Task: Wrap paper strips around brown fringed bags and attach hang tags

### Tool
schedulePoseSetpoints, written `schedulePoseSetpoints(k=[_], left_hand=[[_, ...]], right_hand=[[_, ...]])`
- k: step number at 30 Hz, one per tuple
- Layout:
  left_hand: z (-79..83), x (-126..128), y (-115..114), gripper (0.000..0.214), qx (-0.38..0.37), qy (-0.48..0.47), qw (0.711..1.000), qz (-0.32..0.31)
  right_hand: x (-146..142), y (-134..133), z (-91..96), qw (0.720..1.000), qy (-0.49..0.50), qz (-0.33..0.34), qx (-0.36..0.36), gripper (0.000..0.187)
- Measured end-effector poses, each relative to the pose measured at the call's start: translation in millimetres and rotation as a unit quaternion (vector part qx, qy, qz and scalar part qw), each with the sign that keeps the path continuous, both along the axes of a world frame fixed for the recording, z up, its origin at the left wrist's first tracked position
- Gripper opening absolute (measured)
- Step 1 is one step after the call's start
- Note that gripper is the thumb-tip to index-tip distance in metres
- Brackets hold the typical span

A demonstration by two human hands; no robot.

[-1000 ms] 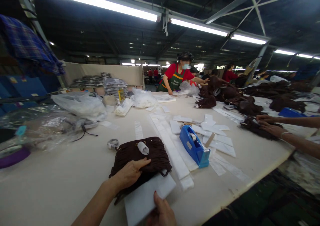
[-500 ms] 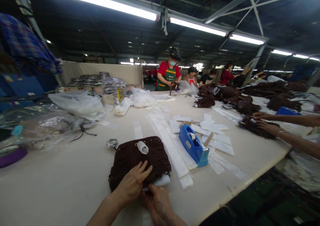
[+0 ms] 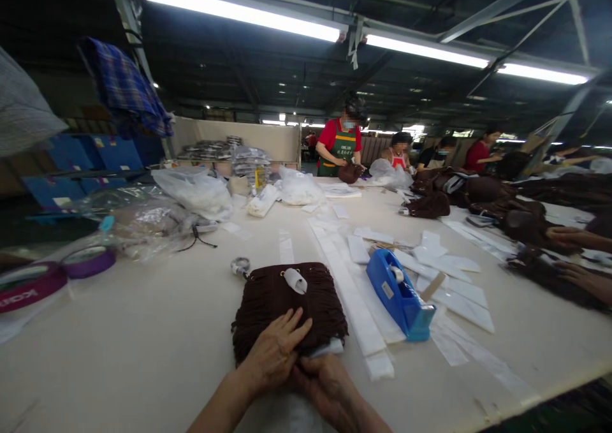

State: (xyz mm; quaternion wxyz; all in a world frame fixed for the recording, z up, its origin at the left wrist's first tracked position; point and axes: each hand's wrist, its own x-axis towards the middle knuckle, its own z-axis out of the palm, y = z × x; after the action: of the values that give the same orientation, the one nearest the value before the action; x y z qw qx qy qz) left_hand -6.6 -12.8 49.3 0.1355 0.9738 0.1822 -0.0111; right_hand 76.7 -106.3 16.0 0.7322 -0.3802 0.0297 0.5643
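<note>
A dark brown fringed bag (image 3: pixel 282 296) lies flat on the pale table (image 3: pixel 134 344) in front of me, with a small white wrapped piece (image 3: pixel 296 280) on its top edge and a metal ring (image 3: pixel 240 266) at its upper left corner. My left hand (image 3: pixel 277 350) presses on the bag's near edge, fingers spread. My right hand (image 3: pixel 325 382) is beside it, gripping a white foam sheet (image 3: pixel 327 348) that is tucked under the bag's lower edge, only a corner showing.
A blue tape dispenser (image 3: pixel 399 294) stands right of the bag among long white strips (image 3: pixel 354 299) and foam pieces. Plastic bags (image 3: pixel 191 194) and tape rolls (image 3: pixel 88 261) sit left. Other workers' hands (image 3: pixel 574 280) and brown bags (image 3: pixel 478 194) fill the right side; a person in red stands at the far end.
The white foam sheet has been slid from in front of the bag to under its lower edge. My right hand moved in next to my left. My view shifted left.
</note>
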Motion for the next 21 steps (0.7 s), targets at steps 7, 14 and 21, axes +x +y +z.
schedulePoseSetpoints(k=[7, 14, 21], left_hand=[[-2.3, 0, 3, 0.075, -0.017, -0.015, 1.000, -0.003], [-15.0, -7, 1, 0.065, 0.010, -0.041, 0.999, -0.023], [-22.4, -5, 3, 0.070, 0.052, 0.003, 0.998, -0.038]], right_hand=[[-3, 3, 1.8, 0.998, -0.059, 0.009, 0.013, 0.030], [6, 5, -10.5, 0.972, -0.182, 0.134, -0.063, 0.007], [21, -11, -23.6, 0.907, -0.319, 0.235, -0.145, 0.023]])
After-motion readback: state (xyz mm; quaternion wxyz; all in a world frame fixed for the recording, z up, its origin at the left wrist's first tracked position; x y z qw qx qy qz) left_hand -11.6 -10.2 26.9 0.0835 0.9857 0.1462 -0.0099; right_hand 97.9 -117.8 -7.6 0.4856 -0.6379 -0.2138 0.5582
